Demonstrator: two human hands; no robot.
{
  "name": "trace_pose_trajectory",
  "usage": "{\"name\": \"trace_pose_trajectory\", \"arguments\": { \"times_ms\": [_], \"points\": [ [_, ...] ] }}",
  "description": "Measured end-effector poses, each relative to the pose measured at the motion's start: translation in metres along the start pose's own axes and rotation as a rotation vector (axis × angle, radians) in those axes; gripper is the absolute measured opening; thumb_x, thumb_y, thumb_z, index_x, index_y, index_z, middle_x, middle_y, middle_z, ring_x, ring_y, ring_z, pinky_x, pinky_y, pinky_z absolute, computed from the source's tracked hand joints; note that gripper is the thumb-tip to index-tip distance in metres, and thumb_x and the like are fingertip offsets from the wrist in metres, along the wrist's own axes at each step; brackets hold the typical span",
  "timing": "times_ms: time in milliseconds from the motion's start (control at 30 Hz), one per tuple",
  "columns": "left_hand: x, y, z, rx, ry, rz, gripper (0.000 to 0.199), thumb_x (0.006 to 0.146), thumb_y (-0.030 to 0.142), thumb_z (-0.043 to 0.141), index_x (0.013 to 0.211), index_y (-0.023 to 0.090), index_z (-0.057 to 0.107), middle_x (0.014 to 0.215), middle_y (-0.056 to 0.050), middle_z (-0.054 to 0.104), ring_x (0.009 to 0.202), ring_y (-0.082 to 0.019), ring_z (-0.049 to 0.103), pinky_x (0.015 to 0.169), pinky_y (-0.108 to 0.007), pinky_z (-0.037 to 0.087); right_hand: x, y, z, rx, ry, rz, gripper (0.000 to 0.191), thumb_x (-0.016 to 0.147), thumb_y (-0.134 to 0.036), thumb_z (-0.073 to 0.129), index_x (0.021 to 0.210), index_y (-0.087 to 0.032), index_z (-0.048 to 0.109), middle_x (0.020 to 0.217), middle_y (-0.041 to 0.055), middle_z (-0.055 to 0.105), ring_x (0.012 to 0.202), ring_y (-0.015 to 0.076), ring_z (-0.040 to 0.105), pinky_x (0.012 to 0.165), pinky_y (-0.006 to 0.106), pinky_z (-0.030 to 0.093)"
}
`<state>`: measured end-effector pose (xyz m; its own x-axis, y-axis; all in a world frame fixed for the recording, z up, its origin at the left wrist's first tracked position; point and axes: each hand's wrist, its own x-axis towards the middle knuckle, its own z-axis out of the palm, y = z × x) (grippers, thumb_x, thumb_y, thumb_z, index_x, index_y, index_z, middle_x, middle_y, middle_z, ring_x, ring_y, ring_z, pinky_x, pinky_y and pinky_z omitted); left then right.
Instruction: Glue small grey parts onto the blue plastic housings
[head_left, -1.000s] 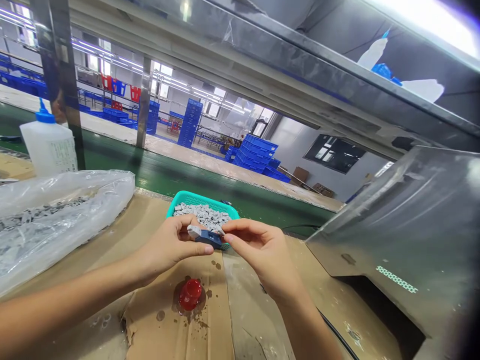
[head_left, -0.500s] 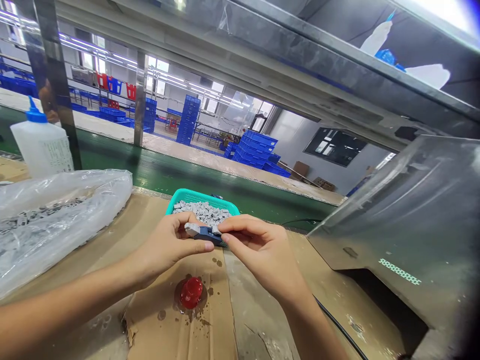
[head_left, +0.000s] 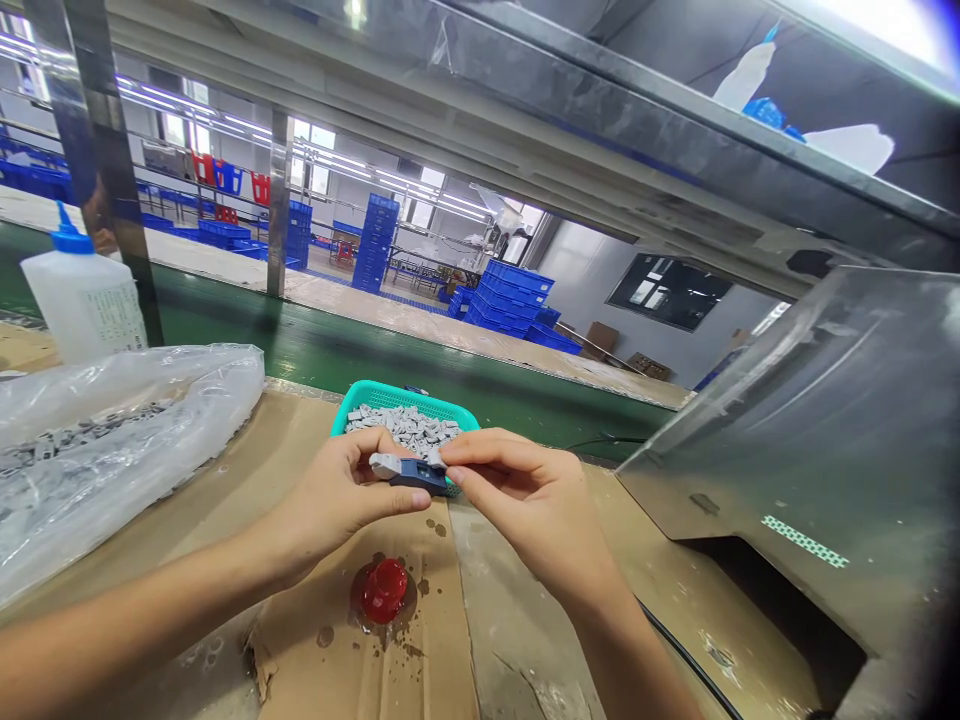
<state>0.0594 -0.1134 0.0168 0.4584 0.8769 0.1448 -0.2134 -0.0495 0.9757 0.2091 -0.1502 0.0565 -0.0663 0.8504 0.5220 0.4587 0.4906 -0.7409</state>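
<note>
My left hand [head_left: 352,485] grips a dark blue part [head_left: 418,474] with a light grey piece at its left end, between thumb and fingers. Pinched in the fingertips of my right hand [head_left: 517,490] is a small grey piece [head_left: 435,458], at the right end of the blue part. Just behind both hands stands a teal basket [head_left: 346,400] full of small grey pieces [head_left: 401,425]. A red cap-like object [head_left: 385,590] sits in a wet patch on the cardboard [head_left: 442,640], below the hands.
A clear plastic bag [head_left: 217,385] of grey pieces lies at the left, before a white bottle with a blue cap [head_left: 82,300]. Behind runs a green belt [head_left: 315,345]. A metal panel [head_left: 825,420] stands at the right, and a black cable [head_left: 690,665] crosses the table.
The dark blue part has tilted slightly, showing more of its hollow side. The grey piece in my right fingertips has shifted slightly. Both hands stay in nearly the same place.
</note>
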Motion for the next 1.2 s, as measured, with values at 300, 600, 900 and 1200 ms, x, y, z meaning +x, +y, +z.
{"name": "trace_pose_trajectory", "arguments": {
  "times_ms": [300, 600, 900, 1200],
  "points": [
    [-0.002, 0.002, 0.002, 0.033, 0.030, 0.015, 0.018, 0.057, 0.018, 0.067, 0.063, 0.017, 0.050, 0.069, 0.002, 0.053, 0.067, -0.011, 0.050, 0.062, -0.021, 0.040, 0.000, 0.000, -0.004, -0.091, -0.002, -0.102, 0.014, 0.070, -0.010, 0.058, 0.068, -0.022, 0.066, 0.074, 0.0013, 0.066, 0.075, 0.0174, 0.059, 0.069, 0.032, 0.049],
    [-0.002, 0.001, 0.001, -0.026, 0.038, 0.031, 0.018, 0.057, 0.014, 0.068, 0.062, 0.017, 0.051, 0.076, 0.003, 0.054, 0.073, -0.009, 0.052, 0.067, -0.019, 0.042, -0.003, -0.001, -0.004, -0.233, -0.019, -0.237, 0.019, 0.070, -0.006, 0.058, 0.072, -0.023, 0.066, 0.074, 0.0004, 0.065, 0.076, 0.0170, 0.055, 0.068, 0.032, 0.047],
    [-0.001, 0.000, -0.001, -0.065, 0.031, 0.056, 0.018, 0.059, 0.014, 0.067, 0.065, 0.016, 0.050, 0.076, 0.003, 0.055, 0.075, -0.010, 0.054, 0.068, -0.020, 0.043, -0.007, -0.003, -0.001, -0.440, -0.049, -0.361, 0.023, 0.073, -0.007, 0.051, 0.082, -0.023, 0.066, 0.098, 0.0044, 0.058, 0.096, 0.0205, 0.046, 0.079, 0.037, 0.041],
    [0.000, -0.003, -0.004, 0.077, 0.049, 0.234, 0.016, 0.063, 0.019, 0.067, 0.064, 0.016, 0.051, 0.075, 0.003, 0.054, 0.075, -0.009, 0.052, 0.068, -0.019, 0.045, -0.009, 0.000, 0.008, -0.396, 0.009, -0.377, 0.015, 0.074, -0.009, 0.053, 0.075, -0.018, 0.064, 0.089, 0.0055, 0.058, 0.087, 0.0185, 0.051, 0.075, 0.034, 0.042]
  ]
}}
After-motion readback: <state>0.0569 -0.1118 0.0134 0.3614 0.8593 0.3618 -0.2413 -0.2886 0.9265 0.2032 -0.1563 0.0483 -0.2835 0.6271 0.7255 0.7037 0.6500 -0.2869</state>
